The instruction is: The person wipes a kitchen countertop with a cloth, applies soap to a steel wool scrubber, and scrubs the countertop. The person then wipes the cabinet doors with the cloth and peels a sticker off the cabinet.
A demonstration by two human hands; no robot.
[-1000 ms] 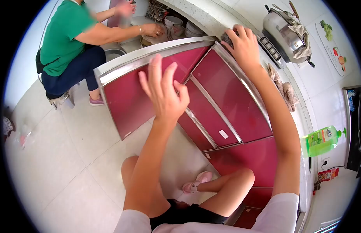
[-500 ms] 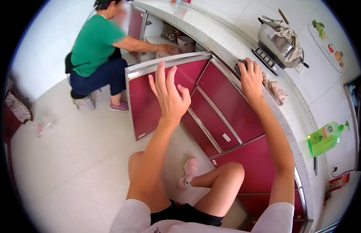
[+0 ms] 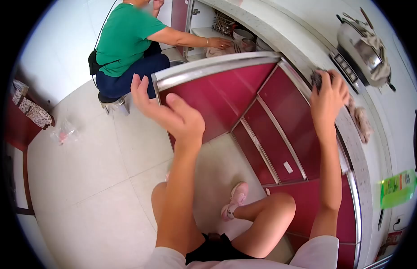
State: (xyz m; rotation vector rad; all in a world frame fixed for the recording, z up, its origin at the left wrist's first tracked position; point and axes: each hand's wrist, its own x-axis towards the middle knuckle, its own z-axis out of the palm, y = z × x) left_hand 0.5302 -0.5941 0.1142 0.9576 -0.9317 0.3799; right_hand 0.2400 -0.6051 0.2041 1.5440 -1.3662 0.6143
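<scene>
My left hand [image 3: 175, 114] is raised in front of the open red cabinet door [image 3: 217, 96], near its metal-trimmed outer edge, fingers apart and nothing in them. My right hand [image 3: 329, 96] is at the counter's front edge, its fingers closed on a dark scrubber [image 3: 317, 79]. Beyond the door, a person in a green top [image 3: 127, 36] sits on a low stool and reaches one hand [image 3: 219, 43] into the open cabinet, onto a cloth near some bowls [image 3: 242, 35].
On the counter [image 3: 302, 49] are a steel pot [image 3: 363, 51] on a cooker, a crumpled cloth [image 3: 361, 123] and a green soap bottle [image 3: 398, 188]. A plastic bag [image 3: 65, 133] lies on the tiled floor [image 3: 96, 157].
My left hand has moved left and lower and turned, towards the door's outer edge. My right hand stays on the scrubber by the counter edge. The view has shifted.
</scene>
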